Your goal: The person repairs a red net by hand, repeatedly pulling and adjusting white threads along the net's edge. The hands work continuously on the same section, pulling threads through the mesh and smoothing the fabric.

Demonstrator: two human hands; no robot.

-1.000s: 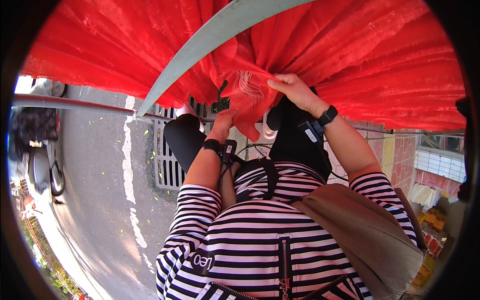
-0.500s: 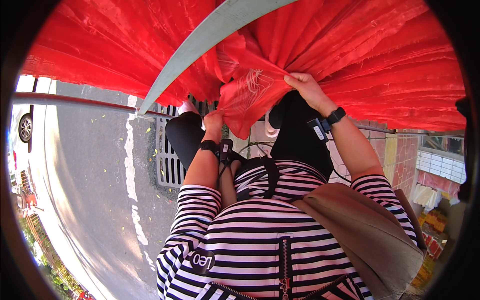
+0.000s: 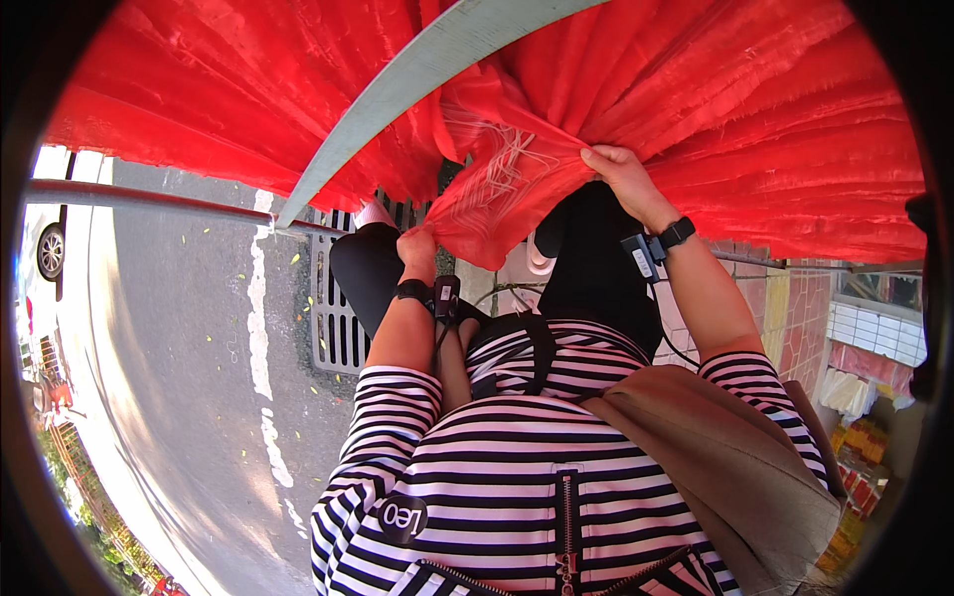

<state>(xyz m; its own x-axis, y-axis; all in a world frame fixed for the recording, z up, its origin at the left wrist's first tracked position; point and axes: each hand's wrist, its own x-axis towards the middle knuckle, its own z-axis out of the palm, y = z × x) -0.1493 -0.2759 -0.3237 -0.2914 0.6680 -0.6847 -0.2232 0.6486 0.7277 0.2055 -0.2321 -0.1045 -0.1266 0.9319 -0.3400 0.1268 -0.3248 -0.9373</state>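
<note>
Cloth is pulled wider now, upper middle of frame, pinched by both left hand and right hand; loose threads seem better exposed.

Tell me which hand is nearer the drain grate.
The left hand, gripping the red cloth; the right hand holds it farther right, away from the drain grate.

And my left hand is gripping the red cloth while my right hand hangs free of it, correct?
Not quite: your right hand isn't free. The head view shows it gripping the red cloth too, just as your left hand is.
</note>
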